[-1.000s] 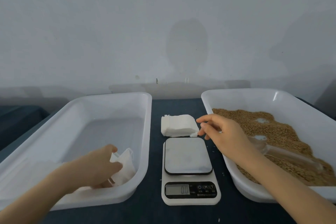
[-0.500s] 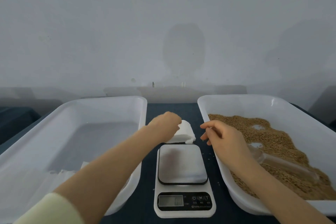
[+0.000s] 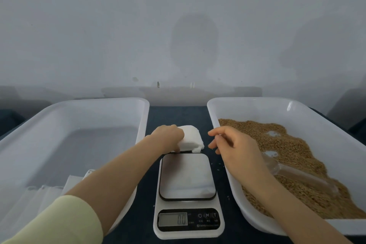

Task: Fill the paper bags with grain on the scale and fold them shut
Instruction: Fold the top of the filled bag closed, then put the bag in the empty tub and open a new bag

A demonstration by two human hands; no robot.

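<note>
A stack of white paper bags (image 3: pixel 191 138) lies on the dark table just behind the white digital scale (image 3: pixel 187 188). My left hand (image 3: pixel 168 137) rests on the stack's left side with its fingers curled over the top bags. Beside the stack on the right, my right hand (image 3: pixel 231 144) hovers with loosely curled fingers and holds nothing. The scale's platform is bare and its display reads 0.0. Brown grain (image 3: pixel 293 156) fills the right white tray (image 3: pixel 217 109), with a clear scoop (image 3: pixel 293 174) lying in it.
The left white tray (image 3: pixel 95 105) holds folded white bags (image 3: pixel 49 192) at its near end. A grey wall stands behind the table. A few loose grains lie on the dark cloth beside the scale.
My left hand left the filled bag in the left tray and crossed over to the stack of bags behind the scale. My right hand has barely moved.
</note>
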